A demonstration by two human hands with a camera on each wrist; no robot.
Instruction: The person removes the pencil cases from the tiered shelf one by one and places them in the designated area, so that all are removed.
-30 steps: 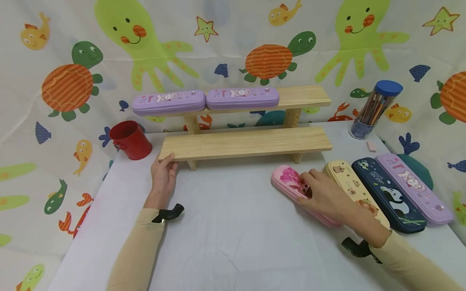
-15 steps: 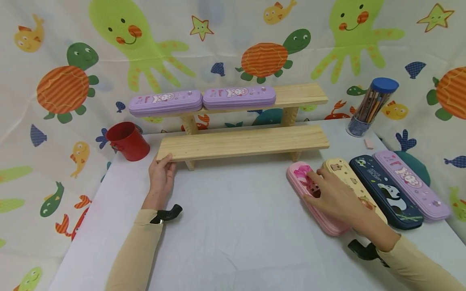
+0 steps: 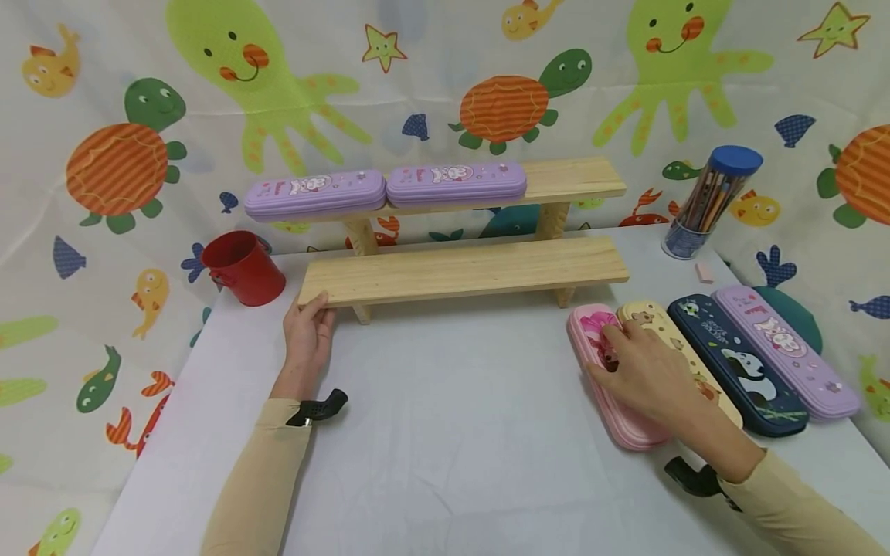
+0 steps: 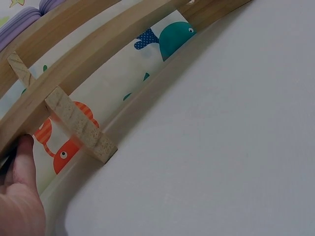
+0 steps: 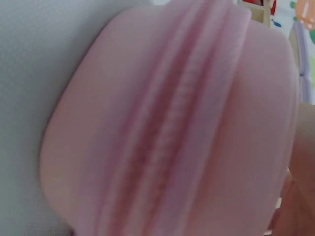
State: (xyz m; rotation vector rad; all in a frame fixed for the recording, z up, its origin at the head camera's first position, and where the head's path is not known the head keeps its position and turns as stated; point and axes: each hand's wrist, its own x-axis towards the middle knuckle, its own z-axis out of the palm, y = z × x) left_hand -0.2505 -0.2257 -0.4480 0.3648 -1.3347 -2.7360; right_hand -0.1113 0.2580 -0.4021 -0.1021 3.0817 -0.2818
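My left hand [image 3: 309, 336] holds the left front corner of the lower board of a two-tier wooden shelf [image 3: 466, 270]. From below, the left wrist view shows part of that hand [image 4: 22, 187] against the board's underside [image 4: 93, 59]. My right hand [image 3: 647, 371] grips a pink pencil case [image 3: 626, 421] lying on the table, its thumb by the left edge; some fingers are hidden. The case's rounded, zipped end [image 5: 162, 123] fills the right wrist view. Immediately to its right lie a yellow pencil case [image 3: 684, 347], a dark blue panda one [image 3: 716, 328] and a purple one [image 3: 786, 347].
Two purple pencil cases [image 3: 316, 193] lie end to end on the upper board. A red bucket [image 3: 246, 270] stands left of the shelf. Behind the cases at right are a blue-lidded pencil jar [image 3: 709, 205] and a small pink eraser-like block [image 3: 704, 272]. A patterned cloth [image 3: 417, 69] hangs behind.
My right hand has moved the pink pencil case to the right, up beside the yellow one, and turned it more in line with the row. My left hand stays at the shelf corner.
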